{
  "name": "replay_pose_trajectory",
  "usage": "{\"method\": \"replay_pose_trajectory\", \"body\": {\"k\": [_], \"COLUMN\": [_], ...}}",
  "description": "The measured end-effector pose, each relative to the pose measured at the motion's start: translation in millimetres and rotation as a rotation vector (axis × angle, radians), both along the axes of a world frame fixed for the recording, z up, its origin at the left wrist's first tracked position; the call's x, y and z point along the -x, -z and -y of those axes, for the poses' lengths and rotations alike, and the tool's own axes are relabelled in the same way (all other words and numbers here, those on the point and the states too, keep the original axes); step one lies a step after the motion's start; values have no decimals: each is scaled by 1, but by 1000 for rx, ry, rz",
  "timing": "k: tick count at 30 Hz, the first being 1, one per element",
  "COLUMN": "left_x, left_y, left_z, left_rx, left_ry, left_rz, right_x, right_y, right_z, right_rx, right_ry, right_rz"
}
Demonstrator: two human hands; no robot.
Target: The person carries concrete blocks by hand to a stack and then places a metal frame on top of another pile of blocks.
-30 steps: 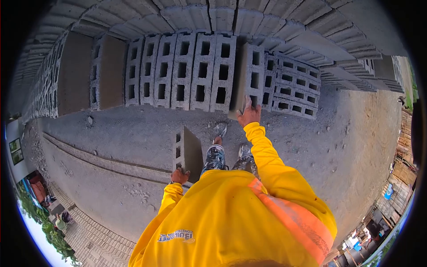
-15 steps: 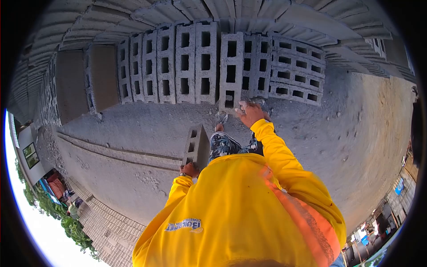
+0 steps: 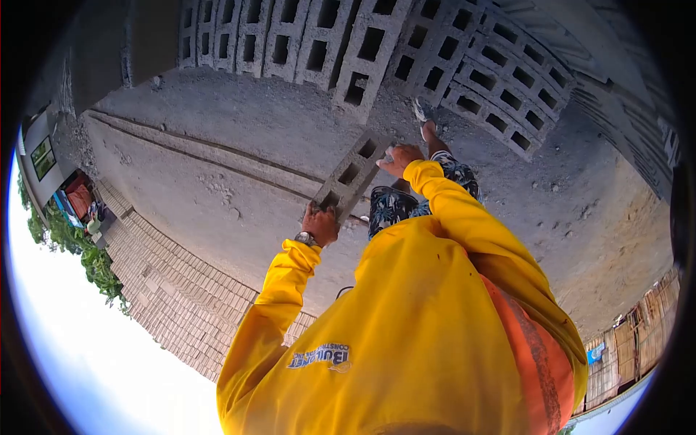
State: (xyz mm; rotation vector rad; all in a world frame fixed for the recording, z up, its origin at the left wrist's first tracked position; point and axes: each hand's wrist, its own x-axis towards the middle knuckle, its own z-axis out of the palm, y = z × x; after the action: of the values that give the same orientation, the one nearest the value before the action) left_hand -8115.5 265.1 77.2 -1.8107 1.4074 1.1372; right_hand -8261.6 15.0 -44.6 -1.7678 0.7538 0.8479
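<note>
A grey concrete hollow block [image 3: 338, 186] is carried in front of my body at a slant, its holes facing up. My left hand [image 3: 321, 224], with a watch [image 3: 304, 238] on the wrist, grips its near end. At the far right end, my right hand [image 3: 401, 159] has its fingers curled over the block's edge; the fingertips are partly hidden. Beyond it stands a row of similar hollow blocks, and the closest one [image 3: 367, 54] sticks out toward me.
Flat-stacked blocks [image 3: 500, 83] lie right of the row. Two long strips [image 3: 196, 151] run along the dusty ground [image 3: 268, 116] at left. My shoe [image 3: 423, 110] is close to the row. Many stacked blocks [image 3: 174, 290] stand at lower left.
My right hand has left the protruding block in the row and come to the far end of the carried block. My left hand has moved it forward and right. My body has turned.
</note>
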Motion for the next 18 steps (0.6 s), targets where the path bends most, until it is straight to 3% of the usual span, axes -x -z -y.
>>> {"method": "replay_pose_trajectory", "body": {"k": [5, 10, 16, 18], "left_x": [42, 60, 79, 75], "left_y": [-22, -32, -46, -51], "left_z": [9, 28, 46, 67], "left_rx": [254, 383, 346, 512], "left_ry": [-91, -194, -234, -238], "left_rz": [-124, -196, -151, -112], "right_x": [1, 12, 30, 20], "right_y": [19, 38, -3, -32], "right_z": [-40, -32, 14, 45], "right_rx": [266, 81, 276, 397], "right_ry": [-230, -240, -143, -166], "right_rz": [46, -91, 65, 95]}}
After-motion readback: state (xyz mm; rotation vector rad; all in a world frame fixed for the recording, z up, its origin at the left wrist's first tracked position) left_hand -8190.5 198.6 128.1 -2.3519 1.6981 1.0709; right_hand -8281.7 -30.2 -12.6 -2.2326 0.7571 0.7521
